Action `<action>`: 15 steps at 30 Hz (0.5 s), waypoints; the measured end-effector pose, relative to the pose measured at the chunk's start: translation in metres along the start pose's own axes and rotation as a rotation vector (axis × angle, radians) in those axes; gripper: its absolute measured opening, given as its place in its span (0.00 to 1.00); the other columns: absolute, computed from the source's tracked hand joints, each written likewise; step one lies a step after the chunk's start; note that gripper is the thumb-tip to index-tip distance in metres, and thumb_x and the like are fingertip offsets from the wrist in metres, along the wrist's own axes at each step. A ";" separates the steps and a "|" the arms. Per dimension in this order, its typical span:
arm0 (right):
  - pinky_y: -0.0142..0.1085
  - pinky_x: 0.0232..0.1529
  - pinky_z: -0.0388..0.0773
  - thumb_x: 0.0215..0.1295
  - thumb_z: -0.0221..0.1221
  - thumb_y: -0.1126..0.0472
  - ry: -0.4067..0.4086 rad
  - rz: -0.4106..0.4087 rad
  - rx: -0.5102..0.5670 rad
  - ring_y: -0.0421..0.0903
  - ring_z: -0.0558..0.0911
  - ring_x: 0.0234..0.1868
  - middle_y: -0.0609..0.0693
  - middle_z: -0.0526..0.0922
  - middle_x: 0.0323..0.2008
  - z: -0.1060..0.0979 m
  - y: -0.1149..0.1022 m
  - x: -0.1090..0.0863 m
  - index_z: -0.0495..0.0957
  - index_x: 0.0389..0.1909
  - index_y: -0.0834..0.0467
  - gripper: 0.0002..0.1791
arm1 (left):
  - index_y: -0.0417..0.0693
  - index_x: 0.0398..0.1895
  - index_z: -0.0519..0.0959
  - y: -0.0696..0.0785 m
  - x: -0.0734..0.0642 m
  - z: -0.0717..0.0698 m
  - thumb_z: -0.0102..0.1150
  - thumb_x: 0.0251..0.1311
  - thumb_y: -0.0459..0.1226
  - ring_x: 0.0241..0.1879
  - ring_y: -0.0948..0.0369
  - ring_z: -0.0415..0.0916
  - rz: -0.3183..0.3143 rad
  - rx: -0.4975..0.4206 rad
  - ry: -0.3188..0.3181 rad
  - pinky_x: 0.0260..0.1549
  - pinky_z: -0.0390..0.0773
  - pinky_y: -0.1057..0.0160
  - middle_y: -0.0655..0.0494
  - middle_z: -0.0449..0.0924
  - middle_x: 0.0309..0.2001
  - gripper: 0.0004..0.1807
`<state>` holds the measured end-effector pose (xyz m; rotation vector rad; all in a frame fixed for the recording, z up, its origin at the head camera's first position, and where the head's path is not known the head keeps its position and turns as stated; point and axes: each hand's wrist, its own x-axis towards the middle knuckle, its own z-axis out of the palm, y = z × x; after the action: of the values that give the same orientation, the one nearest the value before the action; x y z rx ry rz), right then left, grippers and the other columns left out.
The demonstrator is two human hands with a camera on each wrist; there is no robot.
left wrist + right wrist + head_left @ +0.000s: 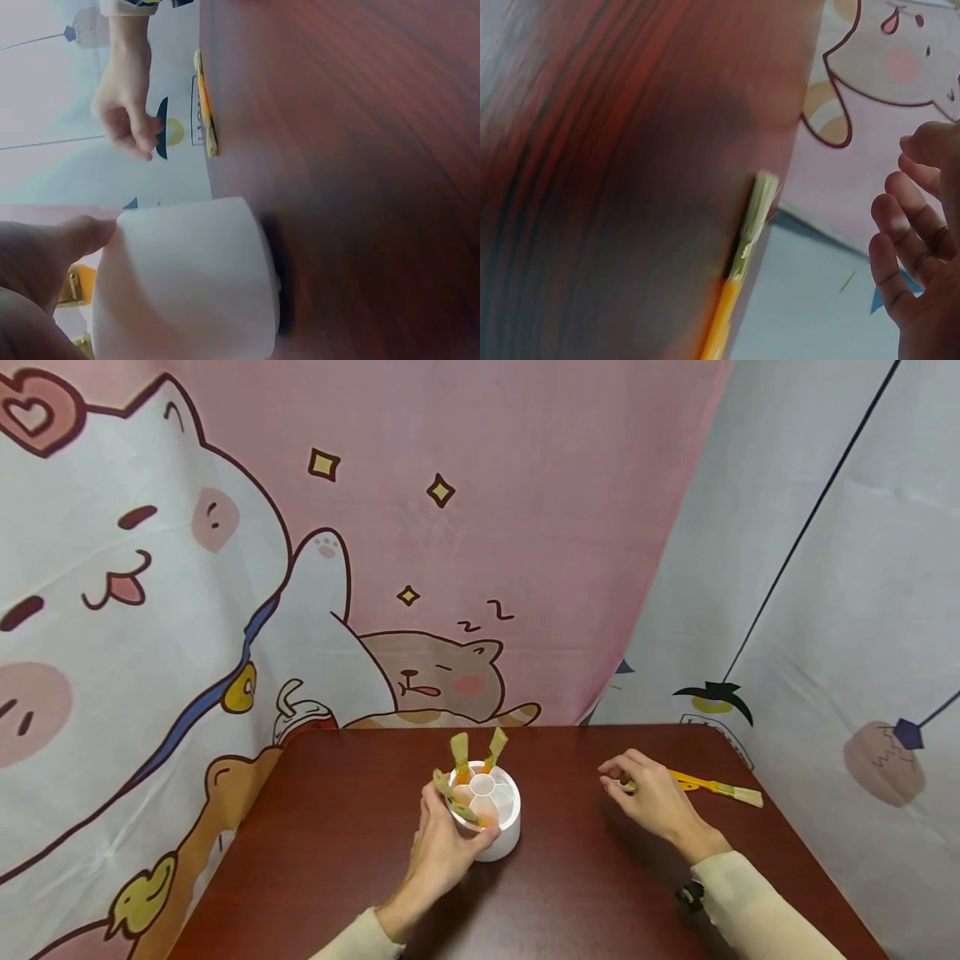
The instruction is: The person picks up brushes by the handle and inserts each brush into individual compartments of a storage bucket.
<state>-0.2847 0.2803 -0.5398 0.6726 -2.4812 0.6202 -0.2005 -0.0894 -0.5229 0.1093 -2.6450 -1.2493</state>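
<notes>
Steadying the white round brush holder on the worktop seems to be my left side's share: my left grip is clasped about its wall, thumb at the near side, fingers round the left. Four paintbrushes sit in it, bristles up. The back-left brush and the back-right brush stand nearly upright; the left-hand brush and the near-left brush lean outward over the rim beside my grip. I see no brush in the right-hand compartments.

My right grip hangs over the worktop, fingers loosely curled, nothing visible between them. Just by it lie two orange-handled brushes, heads at opposite ends: the outer brush points its bristles away to the right, the inner brush points them toward the holder's side.

I judge this to be the picking-up step, with the holder more than half filled. The next move seems to call for lowering my right fingers, pinching one handle and carrying it bristles-up to a right-hand compartment.
</notes>
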 end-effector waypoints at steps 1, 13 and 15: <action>0.38 0.38 0.86 0.63 0.76 0.58 -0.011 0.017 -0.005 0.41 0.85 0.38 0.42 0.85 0.41 0.000 0.003 -0.001 0.87 0.47 0.46 0.13 | 0.54 0.75 0.59 -0.001 0.001 -0.003 0.88 0.40 0.57 0.68 0.46 0.78 0.001 -0.001 -0.016 0.52 0.78 0.36 0.49 0.73 0.69 0.61; 0.50 0.48 0.87 0.67 0.74 0.57 -0.187 0.168 -0.037 0.49 0.87 0.45 0.48 0.85 0.46 -0.001 0.038 -0.007 0.87 0.53 0.53 0.15 | 0.63 0.82 0.62 -0.018 0.033 -0.034 0.86 0.48 0.45 0.66 0.48 0.77 0.215 -0.088 -0.294 0.63 0.76 0.40 0.46 0.76 0.68 0.58; 0.52 0.50 0.86 0.67 0.73 0.57 -0.225 0.189 -0.042 0.51 0.87 0.47 0.50 0.85 0.48 -0.001 0.044 -0.008 0.87 0.54 0.54 0.16 | 0.61 0.83 0.61 -0.021 0.039 -0.037 0.86 0.49 0.42 0.68 0.47 0.76 0.237 -0.122 -0.348 0.65 0.75 0.37 0.46 0.77 0.70 0.58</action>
<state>-0.3031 0.3176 -0.5564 0.5200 -2.7819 0.5865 -0.2308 -0.1367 -0.5096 -0.4684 -2.7431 -1.4516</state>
